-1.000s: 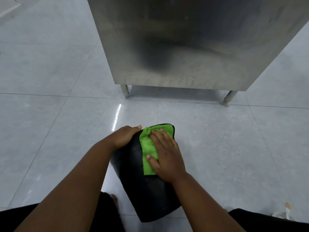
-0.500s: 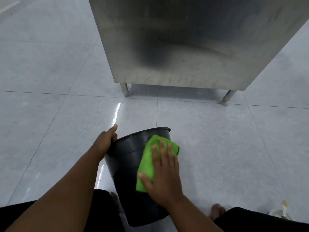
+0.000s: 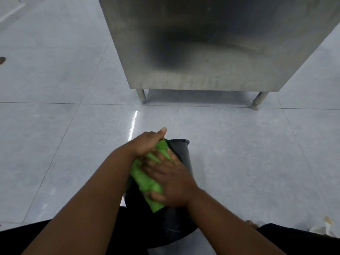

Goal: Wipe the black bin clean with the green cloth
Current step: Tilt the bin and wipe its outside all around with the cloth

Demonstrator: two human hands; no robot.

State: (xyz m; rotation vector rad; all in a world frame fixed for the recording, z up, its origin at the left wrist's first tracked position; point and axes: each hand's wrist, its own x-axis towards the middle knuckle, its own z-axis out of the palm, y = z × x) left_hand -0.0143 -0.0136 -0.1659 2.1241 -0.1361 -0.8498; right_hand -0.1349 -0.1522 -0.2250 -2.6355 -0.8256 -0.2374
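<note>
Now your left hand (image 3: 145,143) has left the far rim it gripped half a second ago and come in over the top of the cloth (image 3: 147,178), thumb pointing away from you. Whether its fingers are curled on the cloth or just resting against it, you cannot tell from here. Your right hand (image 3: 172,183) has slid nearer to you along the bin (image 3: 182,157) and lies flat, fingers spread, pressing the cloth to the bin's side rather than clutching it. The cloth now looks bunched into a long roll instead of a flat pad. The bin lies tilted on the floor (image 3: 239,162) between your knees, its mouth away from you, toward the cabinet (image 3: 211,43).

Count: one bin, one cloth, two hands, one cabinet with two legs showing.
</note>
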